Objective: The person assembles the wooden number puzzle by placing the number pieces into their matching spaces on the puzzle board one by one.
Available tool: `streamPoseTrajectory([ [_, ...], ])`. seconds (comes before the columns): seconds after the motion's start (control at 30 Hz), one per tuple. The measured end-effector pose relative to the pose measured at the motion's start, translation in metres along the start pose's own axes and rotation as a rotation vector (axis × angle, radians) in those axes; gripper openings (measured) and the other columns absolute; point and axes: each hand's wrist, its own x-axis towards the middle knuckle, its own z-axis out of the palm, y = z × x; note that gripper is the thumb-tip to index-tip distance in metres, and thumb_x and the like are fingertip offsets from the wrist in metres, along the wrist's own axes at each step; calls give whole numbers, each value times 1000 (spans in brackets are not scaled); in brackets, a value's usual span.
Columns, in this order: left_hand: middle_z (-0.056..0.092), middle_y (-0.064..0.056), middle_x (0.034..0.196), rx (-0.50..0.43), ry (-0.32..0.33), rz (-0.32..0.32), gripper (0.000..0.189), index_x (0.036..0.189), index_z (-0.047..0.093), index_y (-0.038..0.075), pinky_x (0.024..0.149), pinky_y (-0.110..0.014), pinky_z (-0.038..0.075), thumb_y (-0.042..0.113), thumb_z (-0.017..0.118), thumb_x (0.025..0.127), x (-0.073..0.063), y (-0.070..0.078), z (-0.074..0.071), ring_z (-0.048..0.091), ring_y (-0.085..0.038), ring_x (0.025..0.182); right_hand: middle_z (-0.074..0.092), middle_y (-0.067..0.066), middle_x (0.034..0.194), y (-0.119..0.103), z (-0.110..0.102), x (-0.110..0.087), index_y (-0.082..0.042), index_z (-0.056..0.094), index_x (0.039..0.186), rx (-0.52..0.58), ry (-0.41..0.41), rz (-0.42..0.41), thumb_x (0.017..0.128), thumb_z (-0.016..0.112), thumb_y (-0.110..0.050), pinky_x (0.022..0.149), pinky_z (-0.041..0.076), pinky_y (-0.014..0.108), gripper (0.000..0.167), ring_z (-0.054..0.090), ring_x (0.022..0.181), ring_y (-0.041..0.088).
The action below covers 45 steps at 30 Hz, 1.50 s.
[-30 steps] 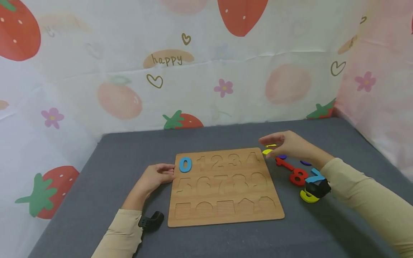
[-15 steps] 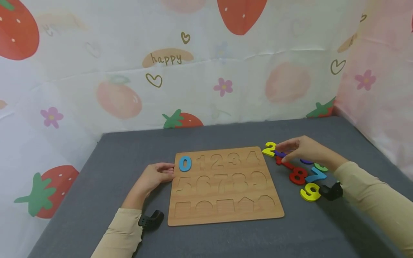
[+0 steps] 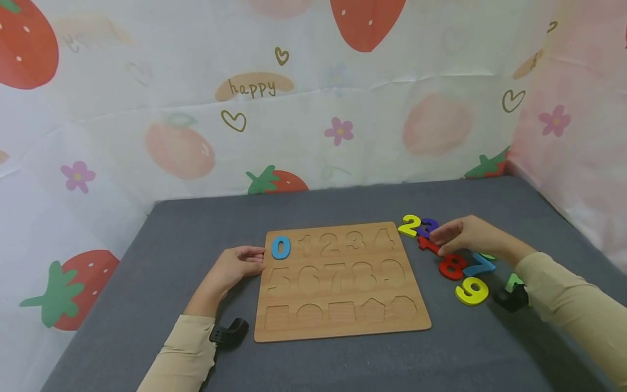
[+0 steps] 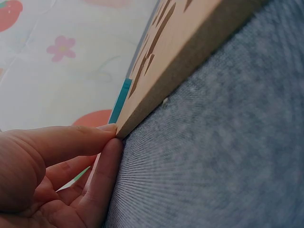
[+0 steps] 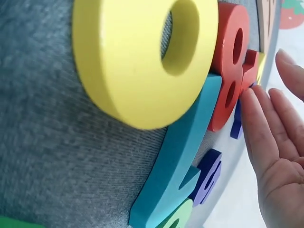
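Cloth (image 3: 343,366), dark grey and finely ribbed, bears a pale wooden board (image 3: 320,289) lying flat; the board should be stiff and fairly light, apt to slide, and best steadied by its rim. Its face shows soft grain, rounded corners and three rows of cut outlines. At its left edge the left hand (image 3: 237,267) brings thumb and fingertip close together, lightly pinching the rim. Right of the board, the right hand (image 3: 467,235) hovers with thumb parted from extended fingers, holding nothing; whether it touches a piece is unclear. Loose numerals lie around it, yellow 9 (image 5: 128,71), blue 7 (image 5: 166,180) and red 8 (image 5: 230,69) among them: probably light, rigid, a little slick, and surest taken by their thick side walls. Blue 0 (image 3: 275,248) stands proud of the board's upper left, smooth and bright. Slender red 1 (image 3: 428,245) lies just beside the right fingertips.
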Motion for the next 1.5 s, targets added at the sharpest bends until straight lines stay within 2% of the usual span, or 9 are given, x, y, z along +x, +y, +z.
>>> streamPoseTrajectory([
  [0.27, 68, -19, 123, 3, 7, -6, 45, 134, 59, -2, 94, -35, 53, 5, 69, 91, -1, 0, 1, 66, -16, 105, 64, 21, 132, -9, 8, 0, 4, 56, 136, 29, -20, 16, 83, 81, -25, 93, 55, 37, 65, 65, 115, 27],
  [0.57, 68, -19, 122, -5, 2, -14, 46, 135, 58, -1, 93, -34, 53, 5, 69, 91, -1, 0, 1, 66, -16, 105, 57, 25, 139, -9, 13, 10, 1, 54, 139, -29, -1, 7, 80, 84, -24, 98, 53, 43, 71, 54, 128, 40],
  [0.73, 68, -19, 123, -4, 0, -20, 46, 135, 58, -1, 93, -34, 53, 6, 70, 91, -1, 1, 0, 66, -18, 107, 56, 27, 138, -9, 13, 13, 0, 52, 142, -63, -9, 13, 77, 86, -20, 95, 54, 43, 76, 54, 127, 41],
  [1.0, 69, -19, 121, -10, -8, -14, 46, 135, 59, -2, 91, -32, 54, 5, 69, 91, -1, 2, -1, 67, -13, 103, 48, 32, 143, -14, 13, 14, -2, 50, 144, -99, -48, 9, 77, 86, -17, 96, 54, 44, 78, 51, 129, 46],
  [1.33, 69, -18, 120, -9, -5, -8, 45, 134, 59, -2, 88, -28, 54, 4, 69, 91, 0, 1, 0, 66, -11, 100, 40, 32, 149, -13, 15, 14, -2, 49, 145, -78, -74, 17, 76, 85, -12, 95, 55, 40, 78, 43, 137, 48],
  [1.5, 68, -19, 120, -5, -5, -2, 45, 134, 59, -2, 87, -28, 54, 4, 69, 91, 0, 0, 0, 66, -12, 101, 45, 31, 146, -13, 16, 13, -3, 52, 143, -96, -60, 4, 78, 84, -12, 93, 56, 40, 73, 47, 134, 47],
])
